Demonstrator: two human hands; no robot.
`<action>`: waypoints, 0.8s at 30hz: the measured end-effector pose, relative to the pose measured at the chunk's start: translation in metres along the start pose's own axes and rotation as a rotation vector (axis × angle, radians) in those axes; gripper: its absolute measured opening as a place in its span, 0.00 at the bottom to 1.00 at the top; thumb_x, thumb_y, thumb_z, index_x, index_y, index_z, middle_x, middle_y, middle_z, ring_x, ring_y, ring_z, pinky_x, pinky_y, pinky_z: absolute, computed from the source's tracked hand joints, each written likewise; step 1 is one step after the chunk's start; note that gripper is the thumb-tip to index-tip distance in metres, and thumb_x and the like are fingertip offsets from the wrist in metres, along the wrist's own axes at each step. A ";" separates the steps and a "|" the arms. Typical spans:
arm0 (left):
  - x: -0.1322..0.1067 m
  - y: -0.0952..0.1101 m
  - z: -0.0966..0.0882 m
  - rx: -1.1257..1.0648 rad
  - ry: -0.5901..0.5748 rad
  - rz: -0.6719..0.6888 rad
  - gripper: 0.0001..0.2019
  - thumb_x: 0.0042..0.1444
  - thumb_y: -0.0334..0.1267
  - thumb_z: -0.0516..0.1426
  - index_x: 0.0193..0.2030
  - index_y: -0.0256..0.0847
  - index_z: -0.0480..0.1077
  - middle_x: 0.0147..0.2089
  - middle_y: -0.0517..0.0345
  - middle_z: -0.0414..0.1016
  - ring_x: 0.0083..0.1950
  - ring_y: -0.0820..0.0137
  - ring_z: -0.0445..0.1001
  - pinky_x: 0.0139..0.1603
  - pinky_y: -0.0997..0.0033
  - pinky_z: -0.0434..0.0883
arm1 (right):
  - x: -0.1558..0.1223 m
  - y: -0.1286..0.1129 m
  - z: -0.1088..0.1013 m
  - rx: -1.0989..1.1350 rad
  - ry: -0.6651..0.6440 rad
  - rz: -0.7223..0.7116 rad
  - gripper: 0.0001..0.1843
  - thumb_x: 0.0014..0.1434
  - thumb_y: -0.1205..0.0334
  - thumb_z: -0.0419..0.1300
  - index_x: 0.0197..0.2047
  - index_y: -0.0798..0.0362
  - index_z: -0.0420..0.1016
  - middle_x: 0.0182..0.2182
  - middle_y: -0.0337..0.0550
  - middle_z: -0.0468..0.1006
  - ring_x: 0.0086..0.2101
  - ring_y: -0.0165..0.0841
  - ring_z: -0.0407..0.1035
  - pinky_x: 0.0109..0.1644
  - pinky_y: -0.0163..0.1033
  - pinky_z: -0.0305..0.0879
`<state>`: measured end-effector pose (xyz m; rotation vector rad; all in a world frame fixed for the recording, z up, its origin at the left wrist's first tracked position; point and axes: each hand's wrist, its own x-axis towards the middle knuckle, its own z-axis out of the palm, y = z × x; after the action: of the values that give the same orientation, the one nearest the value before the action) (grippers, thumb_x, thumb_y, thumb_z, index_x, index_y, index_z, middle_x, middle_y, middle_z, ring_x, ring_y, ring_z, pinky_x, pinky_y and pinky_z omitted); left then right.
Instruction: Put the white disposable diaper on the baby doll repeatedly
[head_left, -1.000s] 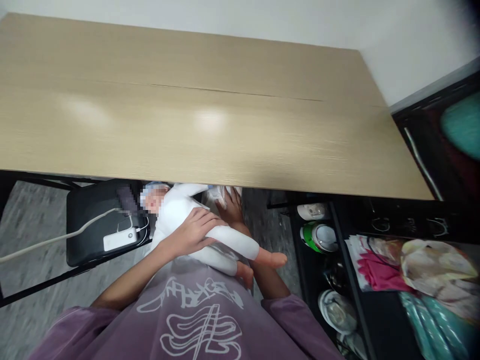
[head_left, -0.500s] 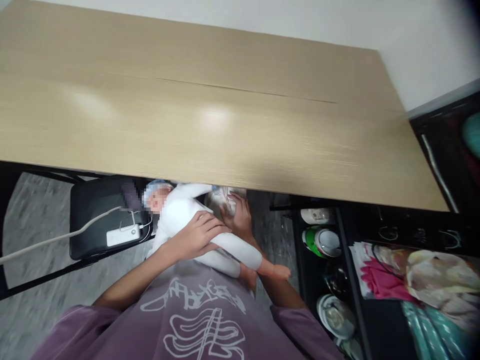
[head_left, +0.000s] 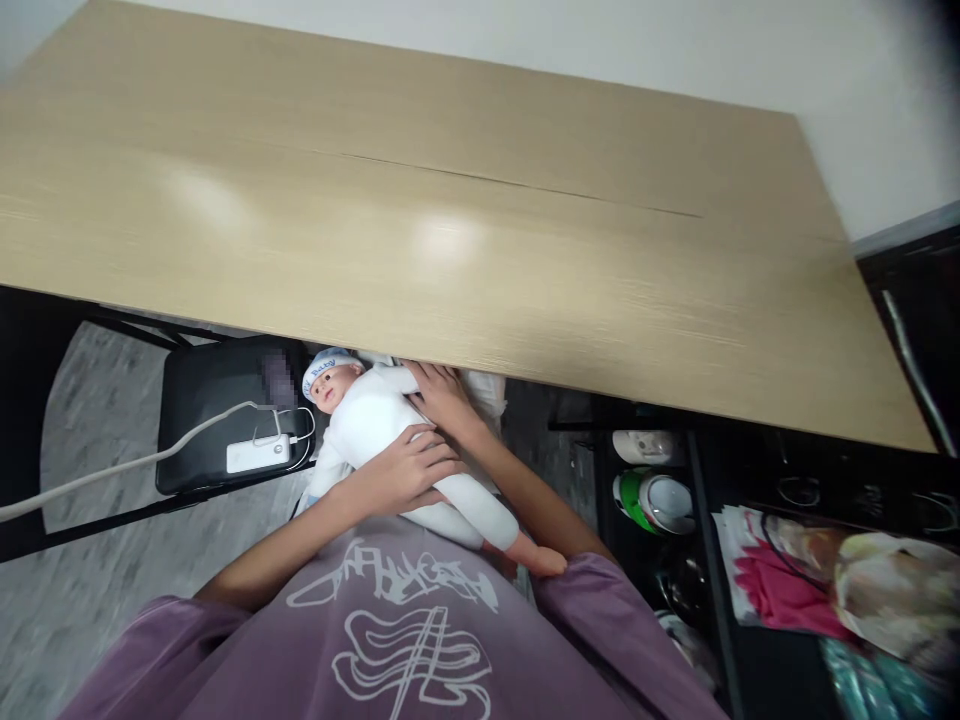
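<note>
A baby doll (head_left: pixel 379 415) in a white suit and a light-coloured cap with blue lettering lies on its back across my lap, head to the left and bare feet to the right. My left hand (head_left: pixel 409 470) is wrapped over its hip and upper thigh. Up by the table edge, my right hand (head_left: pixel 442 395) has its thumb and fingers around the end of the doll's raised arm; the table edge partly covers the fingertips. Behind that hand a pale, crumpled bag (head_left: pixel 486 390) shows in part under the table.
A wooden tabletop (head_left: pixel 420 260) spans the view ahead, above the doll. On the left, a black stool (head_left: pixel 199 400) bears a white power bank (head_left: pixel 259 454) with cables. To the right, black shelving holds a green-and-white can (head_left: pixel 652 500), pink cloth (head_left: pixel 787 590) and plastic bags.
My right hand has moved left from the pale bag to the doll's raised arm. The left hand stays on the doll's hip. The view has shifted slightly.
</note>
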<state>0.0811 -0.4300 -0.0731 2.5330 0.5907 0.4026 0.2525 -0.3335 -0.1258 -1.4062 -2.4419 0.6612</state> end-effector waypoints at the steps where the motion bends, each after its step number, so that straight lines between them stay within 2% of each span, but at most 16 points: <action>1: -0.002 0.003 0.000 -0.006 0.012 0.003 0.24 0.79 0.45 0.64 0.76 0.42 0.71 0.65 0.45 0.84 0.69 0.51 0.78 0.80 0.41 0.65 | 0.001 -0.002 -0.003 -0.003 -0.018 0.015 0.31 0.74 0.70 0.64 0.78 0.55 0.73 0.73 0.59 0.78 0.71 0.54 0.71 0.80 0.59 0.65; 4: -0.020 0.010 0.004 -0.050 0.125 -0.033 0.24 0.81 0.47 0.62 0.78 0.43 0.69 0.73 0.43 0.80 0.75 0.53 0.76 0.84 0.43 0.63 | -0.001 -0.010 -0.015 0.017 -0.080 0.028 0.21 0.76 0.64 0.65 0.70 0.52 0.78 0.67 0.56 0.81 0.62 0.50 0.78 0.69 0.52 0.74; 6: -0.047 0.010 0.012 -0.057 0.333 -0.117 0.20 0.81 0.44 0.62 0.75 0.46 0.70 0.70 0.44 0.80 0.73 0.54 0.78 0.81 0.45 0.68 | -0.005 -0.017 -0.025 0.038 -0.112 0.011 0.18 0.78 0.61 0.65 0.67 0.51 0.78 0.64 0.54 0.82 0.57 0.47 0.80 0.60 0.47 0.76; 8: -0.086 0.002 0.025 -0.028 0.619 -0.276 0.15 0.78 0.38 0.63 0.68 0.48 0.71 0.62 0.46 0.82 0.66 0.54 0.81 0.72 0.46 0.75 | -0.011 -0.023 -0.033 0.052 -0.118 -0.024 0.16 0.78 0.61 0.65 0.66 0.51 0.78 0.62 0.53 0.82 0.55 0.46 0.80 0.56 0.45 0.75; 9: -0.108 -0.005 0.033 -0.015 0.731 -0.403 0.15 0.76 0.38 0.64 0.65 0.48 0.71 0.61 0.46 0.81 0.64 0.53 0.81 0.69 0.46 0.76 | -0.014 -0.025 -0.037 0.054 -0.113 -0.042 0.16 0.78 0.61 0.66 0.65 0.51 0.78 0.61 0.52 0.82 0.55 0.46 0.80 0.55 0.45 0.75; 10: -0.129 -0.012 0.041 -0.012 0.791 -0.535 0.16 0.74 0.40 0.66 0.64 0.46 0.70 0.61 0.44 0.79 0.65 0.51 0.80 0.69 0.43 0.76 | -0.016 -0.028 -0.039 0.052 -0.106 -0.053 0.16 0.78 0.62 0.65 0.65 0.51 0.78 0.61 0.52 0.82 0.56 0.46 0.79 0.55 0.44 0.75; 12: -0.166 -0.026 0.055 -0.099 0.772 -0.770 0.22 0.72 0.47 0.68 0.65 0.45 0.67 0.65 0.41 0.75 0.67 0.47 0.77 0.69 0.40 0.75 | -0.021 -0.031 -0.042 0.044 -0.088 -0.058 0.15 0.78 0.61 0.65 0.65 0.49 0.77 0.60 0.50 0.82 0.56 0.46 0.79 0.53 0.44 0.75; 15: -0.195 -0.038 0.068 -0.402 0.565 -0.979 0.32 0.70 0.53 0.68 0.72 0.46 0.63 0.70 0.41 0.72 0.69 0.48 0.77 0.71 0.41 0.76 | -0.028 -0.033 -0.040 0.042 -0.052 -0.071 0.15 0.80 0.58 0.63 0.66 0.48 0.77 0.59 0.50 0.82 0.55 0.45 0.80 0.52 0.44 0.75; 17: -0.196 -0.036 0.070 -0.535 0.525 -1.021 0.38 0.66 0.54 0.71 0.74 0.47 0.60 0.71 0.41 0.72 0.70 0.49 0.77 0.74 0.42 0.74 | -0.033 -0.033 -0.040 0.058 -0.017 -0.101 0.15 0.80 0.58 0.63 0.66 0.49 0.76 0.58 0.50 0.82 0.55 0.45 0.81 0.53 0.44 0.76; 20: -0.185 -0.026 0.067 -0.572 0.633 -1.016 0.41 0.59 0.50 0.73 0.71 0.47 0.58 0.69 0.42 0.72 0.70 0.50 0.77 0.75 0.40 0.73 | -0.045 -0.035 -0.045 0.107 0.067 -0.154 0.17 0.78 0.59 0.64 0.66 0.49 0.76 0.57 0.51 0.83 0.53 0.45 0.83 0.53 0.44 0.78; 24: -0.170 -0.007 0.048 -0.575 0.699 -0.934 0.39 0.54 0.43 0.74 0.66 0.48 0.58 0.66 0.44 0.75 0.66 0.50 0.81 0.68 0.44 0.79 | -0.075 -0.040 -0.073 0.121 0.223 -0.208 0.20 0.74 0.62 0.63 0.67 0.47 0.76 0.54 0.49 0.86 0.49 0.44 0.84 0.49 0.43 0.79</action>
<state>-0.0492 -0.5258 -0.1451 1.3166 1.5377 0.9163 0.2918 -0.3963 -0.0418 -1.0974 -2.2903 0.5599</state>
